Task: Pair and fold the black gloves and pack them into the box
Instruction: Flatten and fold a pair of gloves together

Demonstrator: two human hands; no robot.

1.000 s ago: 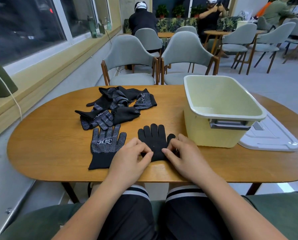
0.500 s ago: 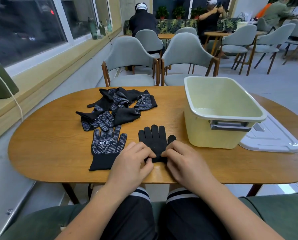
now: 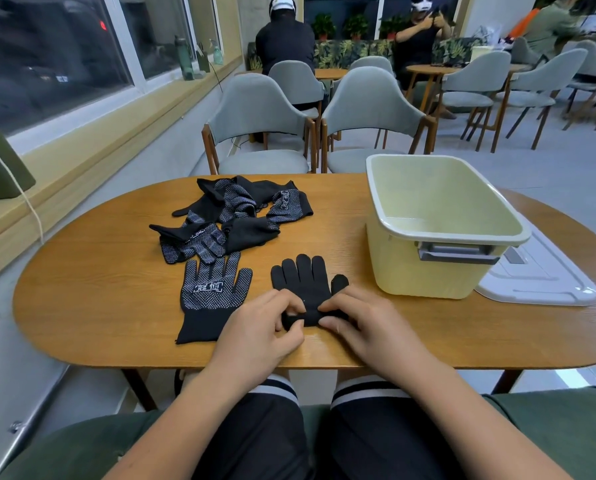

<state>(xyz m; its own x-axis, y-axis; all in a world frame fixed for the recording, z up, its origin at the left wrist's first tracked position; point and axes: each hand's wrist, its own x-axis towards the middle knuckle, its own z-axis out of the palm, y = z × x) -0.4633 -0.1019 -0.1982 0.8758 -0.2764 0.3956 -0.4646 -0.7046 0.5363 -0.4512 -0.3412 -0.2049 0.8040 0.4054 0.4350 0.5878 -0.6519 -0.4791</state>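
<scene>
Left hand (image 3: pixel 265 327) and right hand (image 3: pixel 362 323) pinched glove (image 3: pixel 303 282) cuff at near edge of table (image 3: pixel 99 289) | step: folding, likely | next: probably add mate (image 3: pixel 213 296), then box (image 3: pixel 428 275)

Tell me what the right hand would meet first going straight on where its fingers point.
The right hand pinches the plain black glove at its cuff, fingers pointing left; straight on it would most likely meet the left hand, gripping the same cuff.
</scene>
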